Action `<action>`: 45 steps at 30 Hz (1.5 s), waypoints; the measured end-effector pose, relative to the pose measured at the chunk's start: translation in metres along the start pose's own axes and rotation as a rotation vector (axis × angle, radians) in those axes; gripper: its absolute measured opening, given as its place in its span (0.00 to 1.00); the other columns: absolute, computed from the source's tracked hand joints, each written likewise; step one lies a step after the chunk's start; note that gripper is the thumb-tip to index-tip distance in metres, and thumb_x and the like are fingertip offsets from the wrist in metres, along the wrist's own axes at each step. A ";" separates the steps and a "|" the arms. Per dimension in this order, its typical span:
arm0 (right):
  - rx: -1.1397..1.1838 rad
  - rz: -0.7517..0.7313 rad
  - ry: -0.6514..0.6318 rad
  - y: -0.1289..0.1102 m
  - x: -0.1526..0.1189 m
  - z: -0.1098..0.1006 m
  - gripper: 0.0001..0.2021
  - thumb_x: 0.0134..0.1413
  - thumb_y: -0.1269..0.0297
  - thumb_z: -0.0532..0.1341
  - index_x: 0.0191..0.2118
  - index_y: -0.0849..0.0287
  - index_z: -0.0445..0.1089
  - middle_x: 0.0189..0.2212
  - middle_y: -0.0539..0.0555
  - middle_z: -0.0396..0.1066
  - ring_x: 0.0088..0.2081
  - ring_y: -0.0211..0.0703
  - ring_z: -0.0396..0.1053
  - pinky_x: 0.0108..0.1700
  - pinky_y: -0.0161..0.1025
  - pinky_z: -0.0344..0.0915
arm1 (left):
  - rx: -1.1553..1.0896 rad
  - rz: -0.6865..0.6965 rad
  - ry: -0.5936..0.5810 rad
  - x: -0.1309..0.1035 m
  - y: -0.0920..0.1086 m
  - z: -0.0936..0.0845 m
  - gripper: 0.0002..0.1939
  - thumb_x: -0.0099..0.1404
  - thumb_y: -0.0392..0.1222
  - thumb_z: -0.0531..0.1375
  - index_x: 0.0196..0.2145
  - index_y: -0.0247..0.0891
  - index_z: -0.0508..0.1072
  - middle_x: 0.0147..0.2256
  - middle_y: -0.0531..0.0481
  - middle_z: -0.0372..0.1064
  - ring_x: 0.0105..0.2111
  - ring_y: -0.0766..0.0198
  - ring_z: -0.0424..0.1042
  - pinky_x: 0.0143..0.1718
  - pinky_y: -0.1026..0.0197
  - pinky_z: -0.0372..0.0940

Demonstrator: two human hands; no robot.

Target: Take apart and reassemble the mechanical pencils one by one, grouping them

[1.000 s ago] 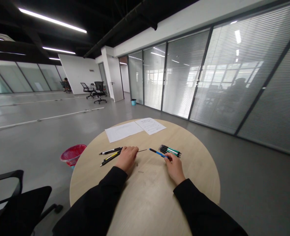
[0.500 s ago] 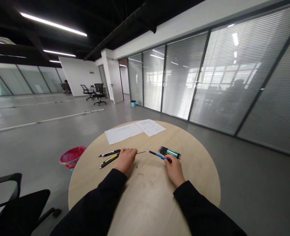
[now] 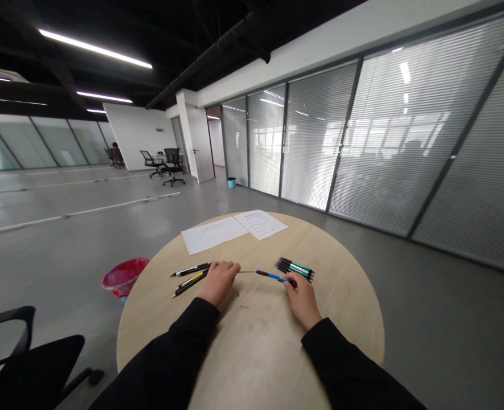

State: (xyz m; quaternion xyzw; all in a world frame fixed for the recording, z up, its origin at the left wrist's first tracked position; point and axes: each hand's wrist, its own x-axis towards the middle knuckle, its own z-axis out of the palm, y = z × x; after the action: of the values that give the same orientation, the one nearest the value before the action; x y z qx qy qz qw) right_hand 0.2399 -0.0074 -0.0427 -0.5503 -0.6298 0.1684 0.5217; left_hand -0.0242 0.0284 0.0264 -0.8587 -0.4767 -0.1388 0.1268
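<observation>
My left hand (image 3: 220, 282) is closed on a thin dark rod (image 3: 246, 271), whose free end points right. My right hand (image 3: 302, 298) pinches a blue pen (image 3: 273, 277) with a dark end facing left. The rod's tip and the pen's dark end are close together; I cannot tell whether they touch. Left of my left hand lie a black-and-white pen (image 3: 191, 269) and yellow and black pens (image 3: 191, 281). Just beyond my right hand is a row of several green, white and black pens (image 3: 295, 268). Two small bits lie on the tabletop between my hands.
Two white sheets of paper (image 3: 214, 234) lie at the far side of the round wooden table (image 3: 252, 353). A red-lined bin (image 3: 125, 277) stands on the floor to the left, and a black chair (image 3: 33, 364) is at the lower left.
The rod in my left hand has swung nearer level, and the blue pen has shifted slightly left toward it, so the gap between them is smaller.
</observation>
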 end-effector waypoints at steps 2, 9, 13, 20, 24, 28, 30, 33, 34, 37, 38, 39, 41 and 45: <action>-0.024 -0.018 -0.023 -0.003 0.000 0.000 0.09 0.57 0.66 0.56 0.37 0.58 0.74 0.36 0.57 0.75 0.39 0.49 0.71 0.42 0.42 0.65 | -0.023 0.008 0.000 0.000 0.000 0.001 0.11 0.69 0.30 0.50 0.38 0.41 0.71 0.37 0.45 0.72 0.40 0.53 0.68 0.42 0.53 0.53; -0.058 -0.059 -0.105 -0.010 -0.003 0.001 0.08 0.57 0.69 0.57 0.38 0.58 0.74 0.37 0.57 0.75 0.40 0.49 0.71 0.44 0.42 0.66 | -0.177 0.036 0.036 0.000 0.011 0.005 0.11 0.71 0.35 0.50 0.36 0.40 0.71 0.36 0.45 0.72 0.37 0.56 0.67 0.42 0.54 0.54; -0.056 -0.100 -0.168 -0.009 -0.004 0.002 0.10 0.56 0.70 0.58 0.41 0.58 0.75 0.41 0.58 0.76 0.44 0.50 0.72 0.49 0.44 0.65 | -0.310 0.054 0.026 0.000 0.017 0.009 0.09 0.71 0.36 0.51 0.37 0.40 0.71 0.36 0.47 0.73 0.38 0.57 0.69 0.42 0.55 0.57; -0.040 -0.079 -0.162 -0.010 -0.003 0.000 0.10 0.57 0.71 0.57 0.38 0.58 0.76 0.38 0.57 0.76 0.42 0.50 0.72 0.47 0.44 0.66 | -0.465 0.020 0.155 -0.006 0.012 0.012 0.13 0.66 0.38 0.56 0.48 0.39 0.70 0.47 0.42 0.71 0.49 0.53 0.68 0.52 0.50 0.61; -0.007 -0.075 -0.121 -0.009 -0.002 0.001 0.10 0.56 0.70 0.57 0.39 0.58 0.76 0.39 0.57 0.76 0.42 0.50 0.73 0.47 0.44 0.67 | -0.546 -0.078 0.185 -0.008 0.004 0.015 0.12 0.66 0.39 0.55 0.47 0.38 0.70 0.46 0.41 0.71 0.48 0.52 0.69 0.53 0.47 0.63; 0.003 -0.079 -0.138 -0.010 -0.002 0.001 0.11 0.57 0.69 0.57 0.40 0.58 0.76 0.39 0.57 0.76 0.42 0.49 0.73 0.47 0.44 0.67 | -0.656 -0.134 0.181 -0.007 0.001 0.019 0.12 0.67 0.43 0.54 0.45 0.38 0.71 0.44 0.43 0.72 0.45 0.55 0.70 0.51 0.49 0.65; 0.006 -0.086 -0.144 -0.010 -0.003 0.001 0.11 0.57 0.69 0.57 0.40 0.58 0.76 0.39 0.57 0.76 0.42 0.49 0.73 0.47 0.44 0.68 | -0.693 -0.153 0.170 -0.006 0.003 0.020 0.11 0.68 0.44 0.54 0.43 0.39 0.72 0.42 0.44 0.72 0.43 0.56 0.71 0.48 0.51 0.66; 0.013 -0.096 -0.149 -0.011 -0.003 0.001 0.11 0.58 0.68 0.57 0.40 0.58 0.76 0.39 0.57 0.76 0.42 0.49 0.73 0.48 0.44 0.67 | -0.738 -0.180 0.141 -0.004 0.007 0.019 0.10 0.67 0.45 0.55 0.40 0.40 0.74 0.39 0.47 0.73 0.40 0.58 0.72 0.44 0.54 0.68; 0.014 -0.099 -0.150 -0.011 -0.003 0.001 0.10 0.58 0.68 0.57 0.40 0.58 0.76 0.39 0.57 0.76 0.42 0.49 0.73 0.47 0.43 0.67 | -0.753 -0.186 0.131 -0.004 0.008 0.018 0.10 0.67 0.45 0.55 0.38 0.40 0.74 0.38 0.47 0.73 0.39 0.58 0.72 0.42 0.55 0.68; 0.020 -0.105 -0.153 -0.013 -0.003 0.001 0.10 0.58 0.69 0.57 0.39 0.58 0.76 0.39 0.57 0.76 0.42 0.48 0.72 0.47 0.43 0.67 | -0.788 -0.193 0.105 -0.003 0.009 0.016 0.09 0.66 0.45 0.55 0.34 0.39 0.73 0.36 0.47 0.73 0.36 0.59 0.71 0.38 0.57 0.68; 0.021 -0.104 -0.153 -0.013 -0.003 0.001 0.10 0.58 0.69 0.57 0.39 0.58 0.76 0.39 0.57 0.76 0.42 0.48 0.72 0.47 0.43 0.67 | -0.795 -0.194 0.101 -0.003 0.009 0.016 0.09 0.66 0.45 0.55 0.34 0.39 0.72 0.35 0.47 0.73 0.36 0.59 0.71 0.37 0.58 0.67; 0.020 -0.103 -0.153 -0.014 -0.003 0.001 0.10 0.58 0.69 0.57 0.39 0.58 0.76 0.39 0.57 0.76 0.42 0.48 0.72 0.47 0.42 0.67 | -0.799 -0.196 0.100 -0.002 0.009 0.016 0.09 0.66 0.45 0.55 0.33 0.39 0.72 0.35 0.47 0.73 0.35 0.60 0.71 0.36 0.59 0.67; 0.015 -0.101 -0.154 -0.016 -0.004 0.000 0.10 0.58 0.69 0.57 0.39 0.58 0.76 0.38 0.57 0.76 0.41 0.48 0.72 0.46 0.42 0.67 | -0.807 -0.203 0.103 -0.002 0.010 0.016 0.09 0.65 0.44 0.55 0.32 0.39 0.72 0.34 0.47 0.73 0.35 0.60 0.71 0.35 0.59 0.67; 0.013 -0.102 -0.158 -0.019 -0.004 -0.001 0.10 0.57 0.70 0.57 0.38 0.57 0.77 0.37 0.56 0.76 0.41 0.48 0.72 0.46 0.42 0.67 | -0.836 -0.242 0.094 -0.002 0.015 0.015 0.11 0.66 0.46 0.54 0.31 0.39 0.71 0.32 0.48 0.72 0.33 0.60 0.70 0.35 0.59 0.66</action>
State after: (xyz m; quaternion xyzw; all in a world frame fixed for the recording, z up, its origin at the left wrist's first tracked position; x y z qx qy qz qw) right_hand 0.2306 -0.0174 -0.0292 -0.4993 -0.6951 0.1886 0.4816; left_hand -0.0109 0.0241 0.0102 -0.7668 -0.4706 -0.3726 -0.2274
